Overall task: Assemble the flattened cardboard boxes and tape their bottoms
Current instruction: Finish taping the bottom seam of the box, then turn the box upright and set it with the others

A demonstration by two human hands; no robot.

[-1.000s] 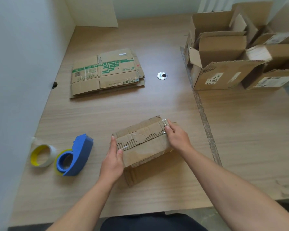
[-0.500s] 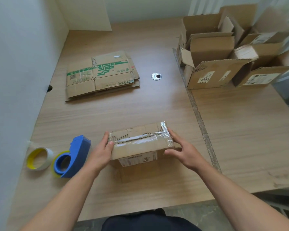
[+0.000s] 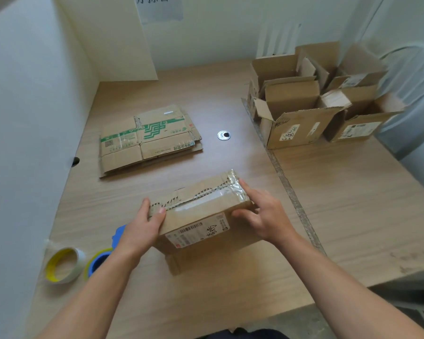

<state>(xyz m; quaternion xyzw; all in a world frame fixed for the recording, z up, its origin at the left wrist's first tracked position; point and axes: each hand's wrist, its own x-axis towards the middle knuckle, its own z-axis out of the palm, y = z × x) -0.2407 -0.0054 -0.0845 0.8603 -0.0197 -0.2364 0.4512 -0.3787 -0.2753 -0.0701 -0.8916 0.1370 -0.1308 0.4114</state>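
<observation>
Head view, and the cardboard box (image 3: 201,214) sits near the middle of the table (image 3: 206,302), taped side up, between both hands; left hand (image 3: 142,231) grips the left end, thumb pressed on the top face, fingers curled round the far side; right hand (image 3: 267,216) holds the right end, fingers curved over the taped corner and a little apart, thumb along the near face; clear tape (image 3: 206,204) runs along the seam over torn flaps with fluting showing. My read: this is the smoothing of the tape, and doing it well means the left hand pins the box while the right rubs the strip flat along the seam and down over each end, hardest on that ragged fluting where glue likely bites poorly; a loose end could let the bottom open. Writing now: a white shipping label (image 3: 198,232) on the near face carries a barcode and bold handwritten characters I cannot read for certain; the flattened boxes (image 3: 147,140) at far left show a green printed pattern and small Chinese print, too fine to read; the assembled boxes (image 3: 301,128) at far right wear white labels with dark scrawl; a paper sheet (image 3: 159,7) on the far wall shows large characters cut by the top edge. Near left, a tape roll (image 3: 64,265) lies just beside the blue tape dispenser (image 3: 99,261).
</observation>
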